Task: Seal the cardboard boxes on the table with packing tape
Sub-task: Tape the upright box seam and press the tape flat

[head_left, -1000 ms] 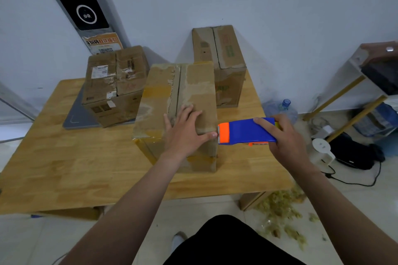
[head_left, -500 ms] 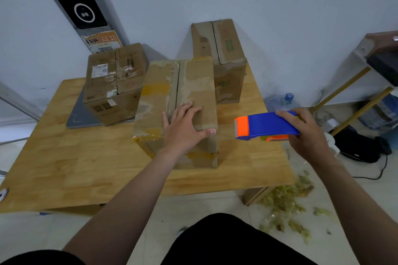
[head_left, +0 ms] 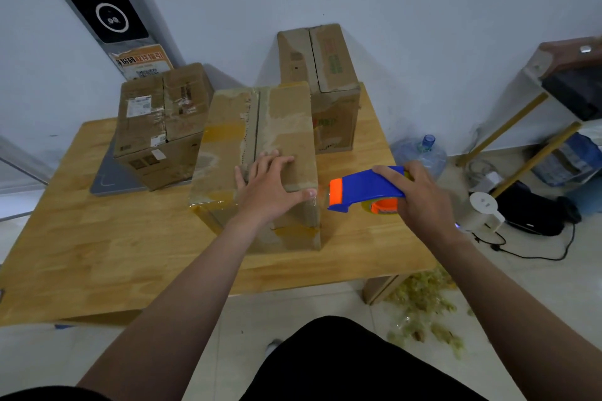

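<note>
Three cardboard boxes stand on the wooden table [head_left: 97, 254]. The nearest box [head_left: 277, 127] is in the middle, its top flaps meeting at a seam with old tape on it. My left hand [head_left: 268, 185] rests flat on its near right top, fingers spread, thumb at the right edge. My right hand [head_left: 413, 195] grips a blue and orange tape dispenser [head_left: 361, 187] just right of that box, its orange nose pointing at the box's upper right edge. A second box [head_left: 159, 120] stands at the back left, a third box [head_left: 322, 75] at the back right.
A grey flat pad [head_left: 110, 179] lies under the back left box. Right of the table, on the floor, are a water jug [head_left: 420, 153], cables, a black device [head_left: 534, 215] and a wooden rack [head_left: 521, 120]. Crumpled tape scraps [head_left: 423, 303] litter the floor by the table leg.
My right hand swung the dispenser away to the right, then brought it back close to the box's right edge. The left hand stayed on the box top.
</note>
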A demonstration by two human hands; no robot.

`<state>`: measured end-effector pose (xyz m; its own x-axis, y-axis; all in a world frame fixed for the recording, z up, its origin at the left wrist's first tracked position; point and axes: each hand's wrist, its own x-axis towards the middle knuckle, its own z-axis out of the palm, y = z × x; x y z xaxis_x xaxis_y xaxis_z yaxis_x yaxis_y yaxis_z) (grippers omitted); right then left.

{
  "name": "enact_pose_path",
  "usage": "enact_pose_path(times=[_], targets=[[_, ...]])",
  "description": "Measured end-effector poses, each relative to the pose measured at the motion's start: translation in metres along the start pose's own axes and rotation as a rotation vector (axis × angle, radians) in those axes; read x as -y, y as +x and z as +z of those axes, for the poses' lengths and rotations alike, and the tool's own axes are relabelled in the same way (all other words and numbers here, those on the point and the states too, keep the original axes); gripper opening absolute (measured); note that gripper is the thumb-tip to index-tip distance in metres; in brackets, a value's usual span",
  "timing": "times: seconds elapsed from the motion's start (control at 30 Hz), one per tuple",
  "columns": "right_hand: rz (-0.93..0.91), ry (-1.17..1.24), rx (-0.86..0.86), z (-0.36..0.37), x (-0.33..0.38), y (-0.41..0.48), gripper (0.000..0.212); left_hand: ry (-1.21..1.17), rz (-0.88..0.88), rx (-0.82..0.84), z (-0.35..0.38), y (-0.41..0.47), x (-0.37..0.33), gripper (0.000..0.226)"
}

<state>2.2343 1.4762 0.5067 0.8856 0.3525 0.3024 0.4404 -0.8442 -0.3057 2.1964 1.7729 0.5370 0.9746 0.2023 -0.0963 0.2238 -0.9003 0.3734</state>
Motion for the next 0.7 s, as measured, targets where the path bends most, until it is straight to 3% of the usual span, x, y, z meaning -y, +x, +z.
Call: enact_pose_path(times=[0.17,0.27,0.43,0.57,0.7], targets=[[0.006,-0.169,0.072,0.009,-0.010,0.001,0.052,-0.035,-0.033,-0.007,0.000,0.002,0.004,0.094],[0.165,-0.165,0.161,0.026,-0.037,-0.011,0.055,-0.043,-0.039,0.001,0.001,0.002,0.008,0.094],[0.466,0.088,0.331,0.043,-0.052,-0.013,0.065,-0.073,-0.075,0.001,-0.001,0.006,-0.001,0.091],[0.753,0.357,0.429,0.067,-0.055,-0.012,0.058,-0.086,-0.103,0.003,0.000,0.010,-0.003,0.089],[0.851,0.432,0.554,0.103,-0.053,-0.004,0.057,-0.087,-0.122,0.003,0.001,0.013,-0.003,0.090]])
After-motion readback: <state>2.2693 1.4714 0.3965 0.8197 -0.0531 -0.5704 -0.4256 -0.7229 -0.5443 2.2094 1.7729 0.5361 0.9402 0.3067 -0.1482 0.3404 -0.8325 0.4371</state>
